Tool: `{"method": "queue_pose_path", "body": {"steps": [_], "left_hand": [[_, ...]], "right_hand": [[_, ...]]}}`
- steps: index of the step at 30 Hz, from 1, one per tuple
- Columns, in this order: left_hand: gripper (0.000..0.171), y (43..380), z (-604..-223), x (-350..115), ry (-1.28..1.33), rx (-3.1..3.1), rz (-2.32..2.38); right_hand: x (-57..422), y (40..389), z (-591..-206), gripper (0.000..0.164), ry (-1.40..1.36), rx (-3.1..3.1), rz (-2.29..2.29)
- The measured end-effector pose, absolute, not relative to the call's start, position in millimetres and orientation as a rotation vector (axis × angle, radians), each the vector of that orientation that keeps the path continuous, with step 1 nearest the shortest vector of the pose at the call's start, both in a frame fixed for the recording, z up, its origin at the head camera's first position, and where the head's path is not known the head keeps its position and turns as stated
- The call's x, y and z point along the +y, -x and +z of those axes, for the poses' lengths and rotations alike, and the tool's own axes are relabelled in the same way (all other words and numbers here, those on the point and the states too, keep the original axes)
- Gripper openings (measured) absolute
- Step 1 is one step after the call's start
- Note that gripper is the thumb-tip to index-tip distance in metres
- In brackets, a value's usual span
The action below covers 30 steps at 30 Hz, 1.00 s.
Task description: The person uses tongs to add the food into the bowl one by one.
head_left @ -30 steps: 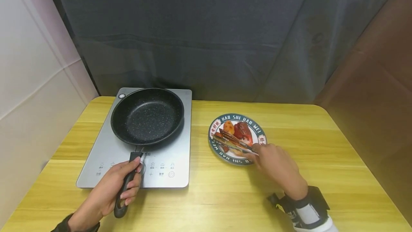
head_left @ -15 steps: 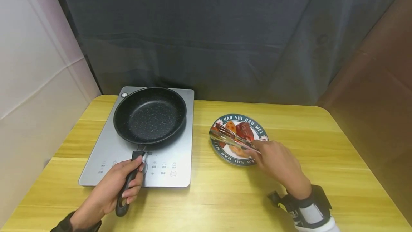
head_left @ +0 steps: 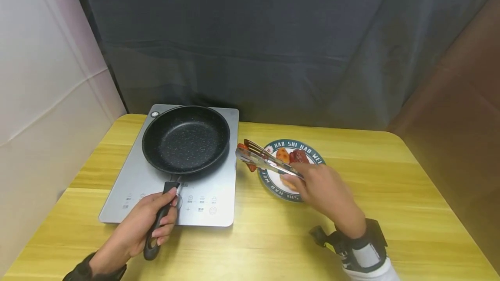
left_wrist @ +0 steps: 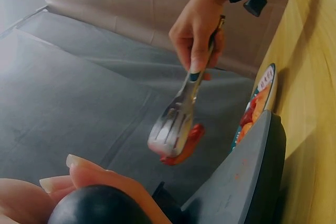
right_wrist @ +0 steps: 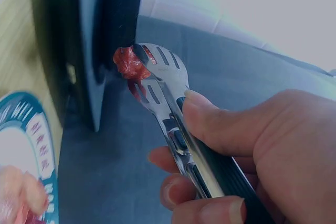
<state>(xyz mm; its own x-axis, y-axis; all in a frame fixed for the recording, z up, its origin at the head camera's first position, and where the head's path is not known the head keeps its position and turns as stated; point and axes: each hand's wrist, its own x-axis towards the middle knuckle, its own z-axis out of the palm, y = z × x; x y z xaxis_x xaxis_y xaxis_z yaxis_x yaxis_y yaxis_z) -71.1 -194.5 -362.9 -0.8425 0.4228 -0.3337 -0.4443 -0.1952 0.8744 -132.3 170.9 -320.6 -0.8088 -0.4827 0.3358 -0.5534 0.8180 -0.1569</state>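
In the head view my left hand (head_left: 146, 222) grips the black handle (head_left: 151, 250) of a speckled frying pan (head_left: 187, 140), which sits on a flat silver induction cooktop (head_left: 117, 205). My right hand (head_left: 326, 192) holds slotted metal tongs (head_left: 265, 160). Between the tong tips is a small red piece of food (right_wrist: 129, 64), its exact kind unclear. The tongs hang between the pan and a green-rimmed plate (head_left: 273, 189). On that plate lie a yellow-orange spotted piece (head_left: 283, 155) and a dark red piece of meat (head_left: 299, 156); my right hand and the tongs partly cover it.
The yellow wooden table (head_left: 390, 194) runs right of the plate and in front of the cooktop. A dark cloth (head_left: 250, 47) hangs behind it. A white panel (head_left: 50, 64) stands at left, a brown one (head_left: 461, 81) at right.
My right hand has lifted the tongs, with the red piece between their tips, off the plate and moved left towards the pan. The left hand keeps its grip on the handle.
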Motion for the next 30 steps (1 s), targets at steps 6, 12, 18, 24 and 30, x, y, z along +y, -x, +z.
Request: {"method": "queue_pose_path", "body": {"steps": [6, 12, 18, 24, 30], "left_hand": [[0.036, 72.1, -362.8, -193.6, 0.05, 1.526, 2.072], [0.035, 70.1, -364.1, -193.1, 0.052, 1.528, 2.08], [0.035, 68.1, -365.0, -191.9, 0.06, 1.537, 2.082], [0.037, 69.6, -366.1, -191.8, 0.066, 1.516, 2.104], [0.036, 69.7, -366.0, -194.3, 0.042, 1.503, 2.116]], "right_hand": [[154.4, 134.1, -315.9, 0.028, -0.821, -2.691, 0.362], [136.3, 136.6, -310.7, 0.028, -0.858, -2.7, 0.395], [123.7, 136.2, -312.9, 0.024, -0.944, -2.685, 0.405], [111.8, 138.5, -311.0, 0.023, -0.966, -2.664, 0.425], [91.4, 147.4, -299.9, 0.024, -1.035, -2.646, 0.398]]}}
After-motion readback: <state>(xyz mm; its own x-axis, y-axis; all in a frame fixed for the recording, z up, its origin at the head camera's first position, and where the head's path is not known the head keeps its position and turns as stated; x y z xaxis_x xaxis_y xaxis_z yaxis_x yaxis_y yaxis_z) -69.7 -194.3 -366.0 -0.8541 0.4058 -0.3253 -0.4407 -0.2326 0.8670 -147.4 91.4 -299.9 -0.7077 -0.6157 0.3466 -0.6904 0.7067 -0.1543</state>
